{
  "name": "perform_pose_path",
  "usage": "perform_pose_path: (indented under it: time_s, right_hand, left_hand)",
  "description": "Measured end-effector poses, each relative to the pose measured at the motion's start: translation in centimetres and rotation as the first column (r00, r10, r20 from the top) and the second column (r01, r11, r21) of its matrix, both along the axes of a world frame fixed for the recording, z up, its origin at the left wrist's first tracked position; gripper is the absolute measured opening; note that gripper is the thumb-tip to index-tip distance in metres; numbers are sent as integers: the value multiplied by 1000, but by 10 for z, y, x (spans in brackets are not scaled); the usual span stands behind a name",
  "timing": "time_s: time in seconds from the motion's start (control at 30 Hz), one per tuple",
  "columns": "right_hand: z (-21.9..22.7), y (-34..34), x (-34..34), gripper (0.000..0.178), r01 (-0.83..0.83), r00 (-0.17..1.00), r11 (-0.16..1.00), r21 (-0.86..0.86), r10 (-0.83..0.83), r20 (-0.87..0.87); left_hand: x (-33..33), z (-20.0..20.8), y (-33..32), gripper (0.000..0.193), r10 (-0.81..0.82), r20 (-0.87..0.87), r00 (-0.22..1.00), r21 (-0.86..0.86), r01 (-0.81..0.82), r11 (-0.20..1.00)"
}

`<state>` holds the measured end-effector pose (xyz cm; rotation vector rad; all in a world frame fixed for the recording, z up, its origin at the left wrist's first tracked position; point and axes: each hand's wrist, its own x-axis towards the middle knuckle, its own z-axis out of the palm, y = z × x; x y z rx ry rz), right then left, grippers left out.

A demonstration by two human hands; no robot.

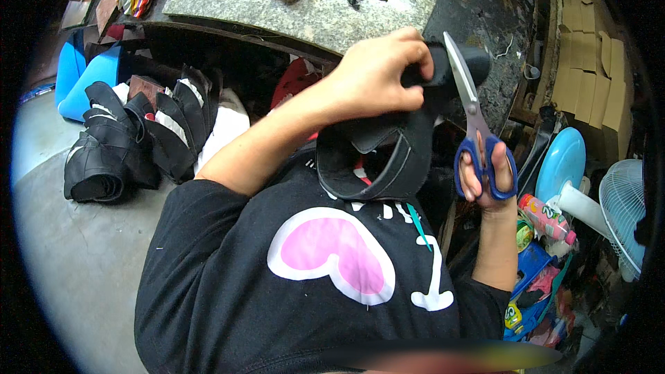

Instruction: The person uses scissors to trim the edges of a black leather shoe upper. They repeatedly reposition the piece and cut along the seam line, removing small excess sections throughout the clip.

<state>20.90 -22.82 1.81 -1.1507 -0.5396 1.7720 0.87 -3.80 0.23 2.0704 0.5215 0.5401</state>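
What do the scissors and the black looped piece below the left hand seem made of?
Scissors: blades probably steel, given their smooth grey sheen; handles likely plastic, a smooth solid blue. Black looped piece: perhaps leather or synthetic, smooth with a faint sheen.

Bright light pales the grey speckled stone table [315, 24] before me; deep shadow beneath; fisheye-curved margins, black corners, blurred lower edge.

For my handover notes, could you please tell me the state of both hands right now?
Left hand: closed, gripping a black strapped piece.
Right hand: closed, holding blue-handled scissors.
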Motion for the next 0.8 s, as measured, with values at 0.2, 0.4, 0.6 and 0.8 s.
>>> perform_pose_path:
  time_s: [0.2, 0.4, 0.6, 0.8]
  right_hand:
    - [-1, 0, -6, 67, 123, 981, 990, 65, -131, 140]
    - [8, -18, -2, 67, 92, 994, 994, 53, -95, 51]
    - [11, -23, 4, 67, 73, 996, 997, -39, -75, -56]
    - [15, -26, 15, 68, 15, 994, 998, -69, -22, -111]
  left_hand:
    - [2, -4, 1, 24, 79, 99, 992, -62, -73, 995]
    - [3, -5, -2, 24, 104, 69, 992, -39, -102, 994]
    - [3, -3, -2, 24, 100, 71, 992, -22, -98, 995]
    - [3, -3, -2, 24, 87, 67, 994, -10, -86, 996]
